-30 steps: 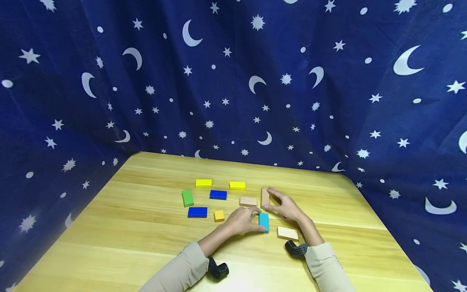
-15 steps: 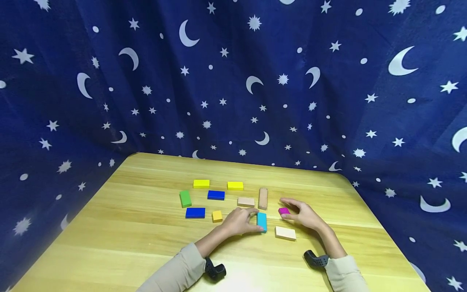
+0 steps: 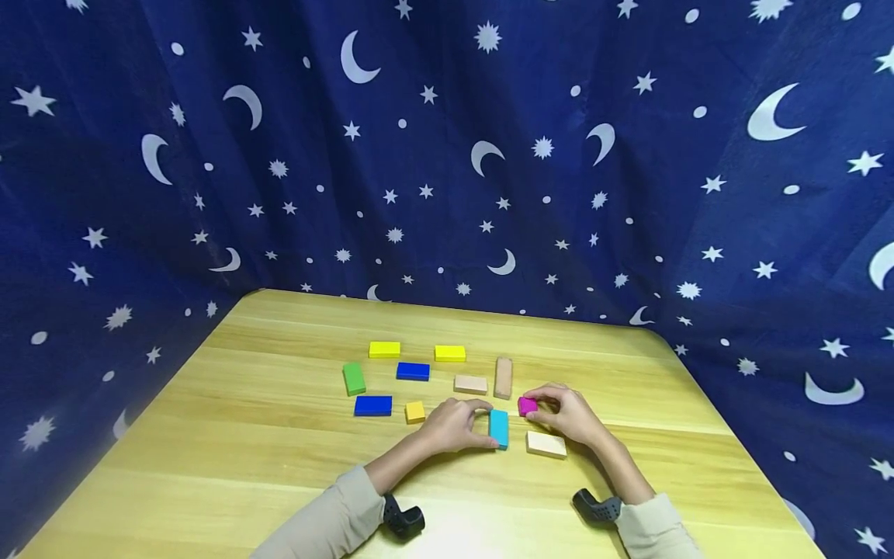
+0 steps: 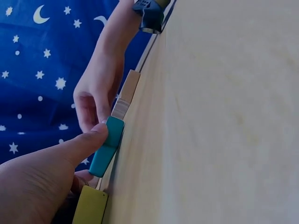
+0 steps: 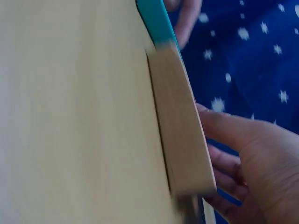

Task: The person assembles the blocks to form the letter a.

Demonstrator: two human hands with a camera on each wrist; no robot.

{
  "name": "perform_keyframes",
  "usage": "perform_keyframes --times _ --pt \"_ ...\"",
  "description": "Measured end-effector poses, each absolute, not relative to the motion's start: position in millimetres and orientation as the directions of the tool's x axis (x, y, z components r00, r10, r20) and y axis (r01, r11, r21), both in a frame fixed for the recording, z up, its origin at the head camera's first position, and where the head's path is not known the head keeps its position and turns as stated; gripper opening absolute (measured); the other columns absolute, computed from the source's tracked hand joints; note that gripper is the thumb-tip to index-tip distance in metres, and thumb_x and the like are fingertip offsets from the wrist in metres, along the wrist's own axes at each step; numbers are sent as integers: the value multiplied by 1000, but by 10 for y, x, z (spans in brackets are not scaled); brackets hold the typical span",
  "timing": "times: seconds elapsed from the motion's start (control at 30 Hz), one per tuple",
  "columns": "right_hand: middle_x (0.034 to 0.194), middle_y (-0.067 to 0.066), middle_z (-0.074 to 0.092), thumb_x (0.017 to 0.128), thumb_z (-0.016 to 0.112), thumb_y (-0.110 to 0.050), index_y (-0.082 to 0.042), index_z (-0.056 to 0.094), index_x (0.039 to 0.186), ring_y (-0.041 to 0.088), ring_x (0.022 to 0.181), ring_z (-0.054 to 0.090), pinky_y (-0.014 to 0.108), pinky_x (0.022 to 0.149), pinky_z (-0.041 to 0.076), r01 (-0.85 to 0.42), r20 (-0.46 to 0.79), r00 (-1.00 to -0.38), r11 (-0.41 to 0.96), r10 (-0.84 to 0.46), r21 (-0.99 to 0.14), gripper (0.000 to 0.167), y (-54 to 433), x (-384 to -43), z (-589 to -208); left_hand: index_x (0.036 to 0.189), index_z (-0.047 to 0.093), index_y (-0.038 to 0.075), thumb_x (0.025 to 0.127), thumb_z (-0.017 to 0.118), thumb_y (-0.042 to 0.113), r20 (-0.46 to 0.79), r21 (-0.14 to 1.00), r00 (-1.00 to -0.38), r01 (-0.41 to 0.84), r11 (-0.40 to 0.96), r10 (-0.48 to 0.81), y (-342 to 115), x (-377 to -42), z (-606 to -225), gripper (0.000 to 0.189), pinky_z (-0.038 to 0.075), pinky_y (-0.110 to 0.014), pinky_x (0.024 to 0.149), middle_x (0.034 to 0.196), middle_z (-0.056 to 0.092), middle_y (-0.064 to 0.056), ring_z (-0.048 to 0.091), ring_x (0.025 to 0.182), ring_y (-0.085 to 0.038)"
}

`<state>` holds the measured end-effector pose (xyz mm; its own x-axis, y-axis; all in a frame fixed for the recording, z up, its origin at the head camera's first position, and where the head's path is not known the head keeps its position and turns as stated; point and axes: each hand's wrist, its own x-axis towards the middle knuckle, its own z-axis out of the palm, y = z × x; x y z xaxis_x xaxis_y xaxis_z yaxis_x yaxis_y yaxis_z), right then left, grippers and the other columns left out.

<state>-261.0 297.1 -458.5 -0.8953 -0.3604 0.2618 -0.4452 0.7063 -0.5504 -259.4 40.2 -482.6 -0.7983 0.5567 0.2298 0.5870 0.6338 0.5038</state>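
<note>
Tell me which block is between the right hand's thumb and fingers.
The magenta block at the right hand, the only one of that colour; the left hand holds the cyan block instead.

Between my left hand and right hand are two blocks; more blocks lie nearer the desk's left edge. Behind its far edge hangs a curtain.

We see pale beige sleeves ending in plain cuffs, and beside each cuff a black, elbow-shaped wrist camera with a perforated mount.
</note>
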Motion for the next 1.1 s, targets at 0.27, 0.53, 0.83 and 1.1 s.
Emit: perform_keyframes --times 0.27,0.53,0.83,1.1 --pt "88 2 65 82 70 -18 -2 67 105 16 79 59 29 70 49 -416 216 -906 676 -364 -608 28 2934 -2601 -4446 122 61 14 67 74 55 230 534 -791 590 606 567 389 -2586 -4781 70 24 -16 39 47 36 12 26 42 -1" --pt "81 0 65 85 67 -15 -5 67 104 10 72 59 25 63 49 -434 176 -884 620 -433 -653 21 2834 -2626 -4499 121 62 14 64 79 51 197 567 -809 555 609 553 403 -2556 -4767 70 29 -18 40 49 43 12 34 42 -1" --pt "82 -1 65 84 68 -16 -5 67 106 11 74 60 25 66 49 -441 197 -882 606 -427 -662 24 2674 -2619 -4550 122 62 16 64 77 53 208 546 -810 561 622 548 420 -2540 -4786 71 26 -18 39 49 40 12 30 43 -1" --pt "80 -5 63 82 71 -25 -7 67 106 9 72 59 24 64 48 -438 203 -888 625 -413 -646 30 2619 -2587 -4547 126 59 18 66 76 54 191 538 -814 554 636 548 437 -2518 -4769 72 21 -17 38 45 34 12 24 41 -2"
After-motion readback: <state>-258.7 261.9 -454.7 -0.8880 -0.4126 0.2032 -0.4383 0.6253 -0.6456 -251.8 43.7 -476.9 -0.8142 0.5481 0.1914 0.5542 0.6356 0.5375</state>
